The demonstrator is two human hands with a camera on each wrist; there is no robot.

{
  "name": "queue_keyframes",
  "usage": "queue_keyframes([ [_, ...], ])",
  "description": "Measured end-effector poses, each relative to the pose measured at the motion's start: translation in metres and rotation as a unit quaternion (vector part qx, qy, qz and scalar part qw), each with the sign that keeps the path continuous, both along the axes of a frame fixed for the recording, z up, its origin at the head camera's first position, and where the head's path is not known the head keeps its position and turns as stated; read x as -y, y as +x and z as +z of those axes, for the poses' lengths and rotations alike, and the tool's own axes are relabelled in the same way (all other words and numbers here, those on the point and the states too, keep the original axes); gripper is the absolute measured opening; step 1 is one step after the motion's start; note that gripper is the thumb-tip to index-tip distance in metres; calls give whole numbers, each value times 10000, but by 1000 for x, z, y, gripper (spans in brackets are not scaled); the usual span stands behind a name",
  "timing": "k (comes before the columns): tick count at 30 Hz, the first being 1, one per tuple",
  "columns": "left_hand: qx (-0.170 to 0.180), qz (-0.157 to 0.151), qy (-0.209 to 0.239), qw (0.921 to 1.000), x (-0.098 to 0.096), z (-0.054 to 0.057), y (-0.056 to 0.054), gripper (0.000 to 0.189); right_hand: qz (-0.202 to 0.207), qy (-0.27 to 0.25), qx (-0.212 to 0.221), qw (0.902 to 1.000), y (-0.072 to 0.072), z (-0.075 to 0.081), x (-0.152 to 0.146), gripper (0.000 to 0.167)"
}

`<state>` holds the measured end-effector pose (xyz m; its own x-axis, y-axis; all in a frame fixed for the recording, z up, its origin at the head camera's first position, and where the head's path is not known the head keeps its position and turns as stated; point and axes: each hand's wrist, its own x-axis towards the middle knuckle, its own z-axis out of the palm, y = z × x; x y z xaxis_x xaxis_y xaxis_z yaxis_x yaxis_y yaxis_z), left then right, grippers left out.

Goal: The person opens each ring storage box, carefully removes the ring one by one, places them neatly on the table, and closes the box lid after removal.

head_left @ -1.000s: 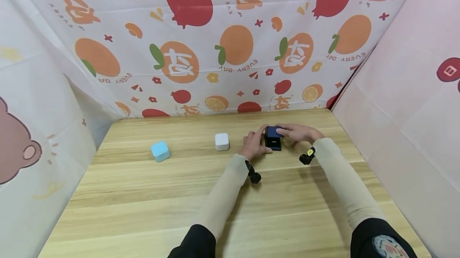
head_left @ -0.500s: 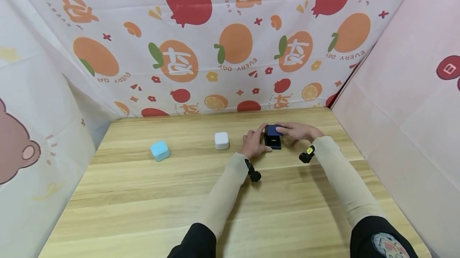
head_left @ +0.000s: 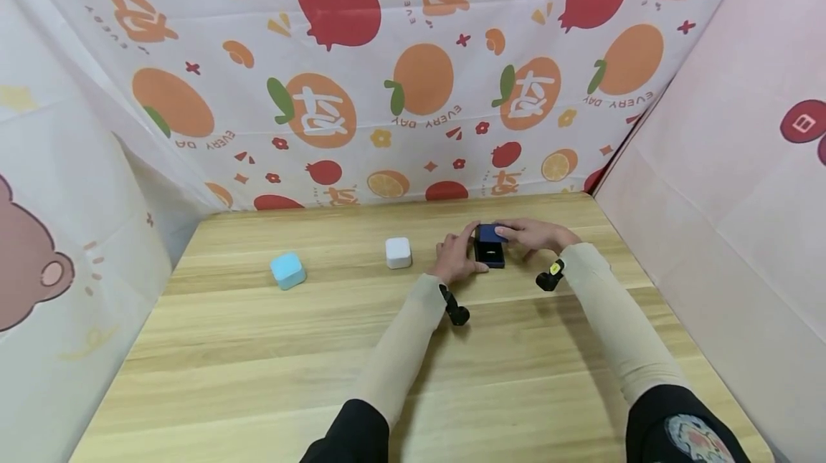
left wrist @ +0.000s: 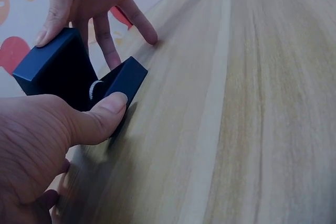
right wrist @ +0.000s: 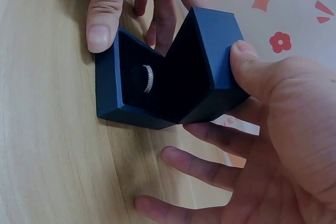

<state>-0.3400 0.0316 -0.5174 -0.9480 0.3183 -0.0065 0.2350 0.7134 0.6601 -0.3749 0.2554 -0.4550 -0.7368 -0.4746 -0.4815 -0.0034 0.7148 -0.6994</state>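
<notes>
A dark blue ring box stands with its lid raised on the table, towards the back right. In its black inside sits a silver ring with a sparkling band, also visible in the left wrist view. My left hand grips the box from the left; its thumb presses the front edge of the base. From the right, my right hand pinches the lid, thumb on its outer face and a finger behind. Its other fingers are spread and apart from the box.
Left of my left hand, a white rounded block lies on the wooden table. Farther left is a light blue rounded block. A fruit-print cloth hangs behind the table, and pale sheets enclose both sides.
</notes>
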Motion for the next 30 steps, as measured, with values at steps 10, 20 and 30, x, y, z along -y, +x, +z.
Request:
queue_keyframes([
  [10, 91, 61, 190, 9998, 1, 1, 1, 99, -93, -23, 96, 9999, -3, 0, -1, 73],
  [20, 234, 110, 381, 9989, 0, -1, 1, 101, -201, -1, 120, 9997, -6, 0, -2, 74],
  [30, 334, 176, 523, 9979, 1, 0, -1, 102, -276, 24, 89, 9996, -9, 0, 0, 74],
])
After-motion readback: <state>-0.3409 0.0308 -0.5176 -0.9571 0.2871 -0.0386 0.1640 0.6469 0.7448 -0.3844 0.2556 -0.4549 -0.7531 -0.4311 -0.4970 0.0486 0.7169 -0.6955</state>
